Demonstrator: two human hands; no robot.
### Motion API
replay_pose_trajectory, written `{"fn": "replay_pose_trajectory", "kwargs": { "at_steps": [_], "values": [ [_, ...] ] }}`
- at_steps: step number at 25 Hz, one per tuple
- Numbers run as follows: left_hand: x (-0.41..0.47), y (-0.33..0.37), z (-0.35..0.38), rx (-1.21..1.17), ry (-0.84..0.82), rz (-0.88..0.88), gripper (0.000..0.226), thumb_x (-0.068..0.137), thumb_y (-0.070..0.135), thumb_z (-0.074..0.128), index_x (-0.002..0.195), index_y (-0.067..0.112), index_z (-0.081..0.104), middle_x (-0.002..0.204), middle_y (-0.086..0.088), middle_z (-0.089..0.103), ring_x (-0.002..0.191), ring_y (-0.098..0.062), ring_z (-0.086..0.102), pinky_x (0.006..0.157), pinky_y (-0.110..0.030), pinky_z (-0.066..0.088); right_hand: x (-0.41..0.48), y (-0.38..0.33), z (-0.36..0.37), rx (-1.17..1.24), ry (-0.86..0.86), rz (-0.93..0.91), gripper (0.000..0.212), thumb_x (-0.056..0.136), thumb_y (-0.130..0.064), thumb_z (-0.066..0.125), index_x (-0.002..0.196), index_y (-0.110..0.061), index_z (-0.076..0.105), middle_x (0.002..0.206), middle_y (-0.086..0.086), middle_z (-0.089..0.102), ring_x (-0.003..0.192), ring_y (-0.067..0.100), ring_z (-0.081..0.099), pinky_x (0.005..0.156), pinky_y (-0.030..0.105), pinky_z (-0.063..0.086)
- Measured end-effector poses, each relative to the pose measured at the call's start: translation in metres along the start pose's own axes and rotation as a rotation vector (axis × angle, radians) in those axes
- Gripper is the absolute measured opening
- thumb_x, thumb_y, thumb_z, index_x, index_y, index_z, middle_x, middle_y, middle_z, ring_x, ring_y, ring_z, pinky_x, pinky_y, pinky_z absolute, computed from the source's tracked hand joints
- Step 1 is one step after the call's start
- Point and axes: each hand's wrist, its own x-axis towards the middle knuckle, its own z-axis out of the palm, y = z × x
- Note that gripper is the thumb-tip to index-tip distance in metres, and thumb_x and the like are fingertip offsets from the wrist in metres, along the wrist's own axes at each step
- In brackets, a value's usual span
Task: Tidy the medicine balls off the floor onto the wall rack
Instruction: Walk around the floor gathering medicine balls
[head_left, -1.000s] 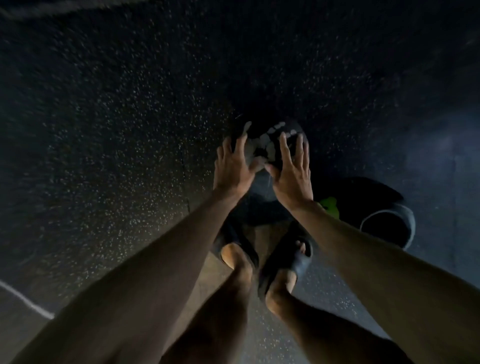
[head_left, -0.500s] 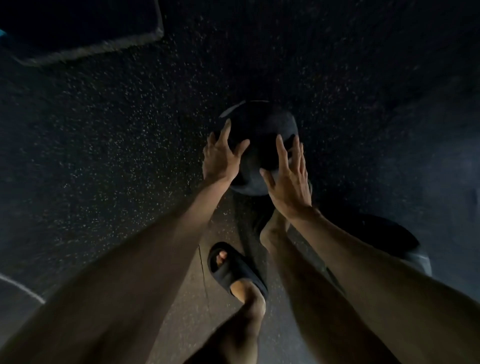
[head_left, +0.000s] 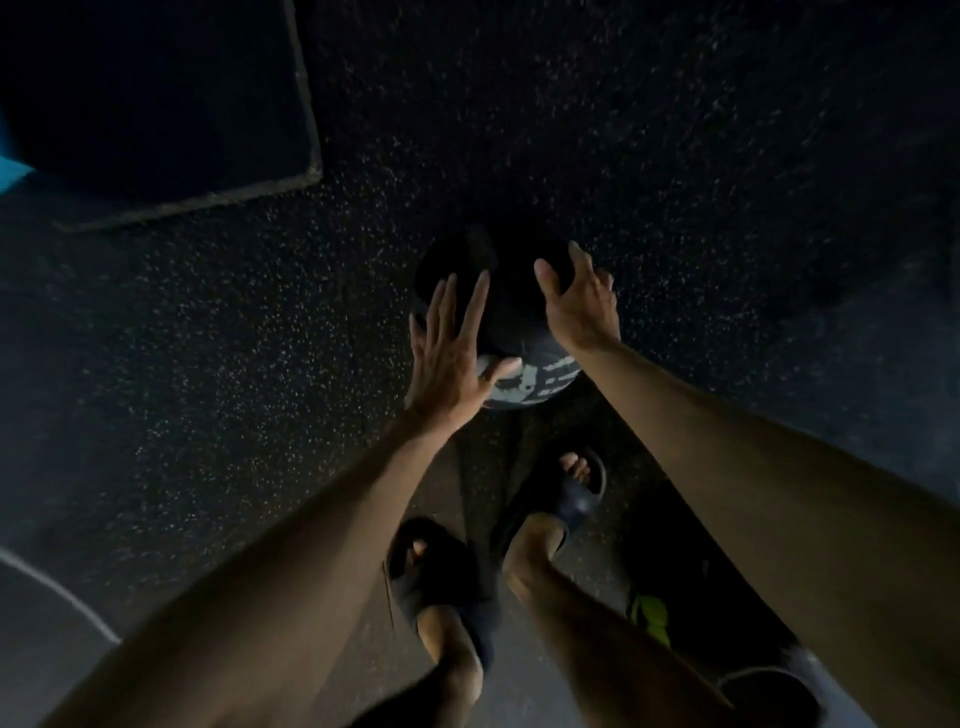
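A black medicine ball (head_left: 511, 306) with white print on its near side rests on the dark speckled floor ahead of my feet. My left hand (head_left: 452, 353) lies flat against the ball's left side, fingers spread and thumb on the white print. My right hand (head_left: 582, 301) curves over the ball's upper right side with its fingers apart. Both hands touch the ball, and neither closes around it. No wall rack is in view.
A dark raised mat (head_left: 156, 104) with a grey edge lies at the far left. A white floor line (head_left: 57, 597) curves at the lower left. Another dark ball (head_left: 769, 691) with a yellow-green mark (head_left: 649, 618) sits behind my right leg. My feet wear black slides.
The ball has rolled forward; its white print went from the far top, out of sight, to the near side. My hands followed it, my feet stepped forward, and the raised mat came into view.
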Motion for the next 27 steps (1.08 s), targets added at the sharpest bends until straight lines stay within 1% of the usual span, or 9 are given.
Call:
{"fn": "replay_pose_trajectory", "kwargs": {
  "at_steps": [4,7,9,12,16,19,23,25,27],
  "values": [
    [0.074,0.020,-0.024,-0.103,0.006,-0.149,0.088,0.088,0.068,0.053,0.159,0.036,0.012,0.166,-0.019,0.003,0.153,-0.037,-0.001,0.122,-0.058,0.008,-0.021,0.025,-0.014,-0.020,0.001,-0.221,0.080,0.097,-0.062,0.044,0.160,-0.028,0.008,0.165,0.010,0.012,0.151,0.031,0.017,0.118,0.049,0.030],
    [0.128,0.035,-0.037,-0.132,0.074,-0.287,0.081,0.091,0.065,0.053,0.157,0.026,0.026,0.163,-0.023,0.015,0.151,-0.039,0.011,0.122,-0.055,0.014,-0.023,0.026,-0.010,-0.032,-0.051,-0.213,0.094,0.094,-0.059,0.053,0.158,-0.034,-0.010,0.167,0.011,-0.007,0.154,0.030,-0.001,0.122,0.047,0.018],
    [0.148,0.033,-0.044,-0.097,0.096,-0.254,0.080,0.092,0.064,0.051,0.156,0.021,0.028,0.162,-0.023,0.019,0.150,-0.038,0.015,0.121,-0.055,0.018,-0.001,0.003,-0.015,0.019,-0.053,-0.154,0.096,0.094,-0.054,0.057,0.157,-0.037,-0.013,0.167,0.013,-0.011,0.154,0.033,-0.004,0.123,0.049,0.015],
    [0.158,0.019,-0.052,-0.088,0.114,-0.113,0.087,0.091,0.068,0.050,0.158,0.022,0.020,0.164,-0.021,0.013,0.152,-0.036,0.011,0.122,-0.054,0.019,0.042,-0.033,-0.035,0.032,-0.048,-0.087,0.094,0.092,-0.060,0.057,0.156,-0.045,-0.011,0.166,0.013,-0.007,0.153,0.037,0.004,0.118,0.054,0.026],
    [0.173,0.006,-0.075,-0.159,0.027,-0.089,0.094,0.088,0.069,0.053,0.160,0.031,0.006,0.167,-0.013,-0.006,0.154,-0.030,-0.003,0.123,-0.054,0.011,0.106,-0.098,-0.060,0.061,-0.038,0.056,0.086,0.091,-0.068,0.050,0.158,-0.041,0.003,0.165,0.011,0.009,0.150,0.037,0.015,0.112,0.056,0.031],
    [0.223,0.003,-0.097,-0.173,-0.013,-0.103,0.089,0.085,0.072,0.051,0.158,0.038,0.012,0.166,-0.014,0.000,0.152,-0.035,0.006,0.118,-0.059,0.021,0.139,-0.128,-0.068,0.176,0.104,0.099,0.076,0.095,-0.061,0.049,0.157,-0.030,0.019,0.158,0.013,0.026,0.144,0.037,0.027,0.112,0.052,0.035],
    [0.311,0.025,-0.121,-0.154,0.025,-0.239,0.080,0.086,0.068,0.055,0.152,0.029,0.032,0.157,-0.020,0.025,0.140,-0.040,0.032,0.112,-0.057,0.033,0.137,-0.126,-0.068,0.125,0.082,-0.002,0.078,0.095,-0.062,0.048,0.158,-0.031,0.014,0.166,0.008,0.006,0.152,0.033,0.011,0.119,0.051,0.028],
    [0.342,0.038,-0.124,-0.178,0.062,-0.240,0.080,0.087,0.068,0.053,0.149,0.020,0.036,0.152,-0.019,0.032,0.136,-0.037,0.038,0.110,-0.055,0.037,0.154,-0.125,-0.074,0.134,0.031,0.041,0.070,0.097,-0.064,0.043,0.155,-0.028,0.028,0.168,0.007,-0.007,0.154,0.033,0.000,0.122,0.050,0.019],
    [0.353,0.036,-0.127,-0.211,0.105,-0.176,0.083,0.087,0.069,0.048,0.149,0.016,0.035,0.150,-0.018,0.036,0.136,-0.033,0.039,0.110,-0.052,0.039,0.184,-0.130,-0.086,0.150,0.007,0.087,0.062,0.099,-0.063,0.037,0.145,-0.022,0.046,0.168,0.012,-0.004,0.153,0.037,0.001,0.122,0.051,0.016]
  ]
}}
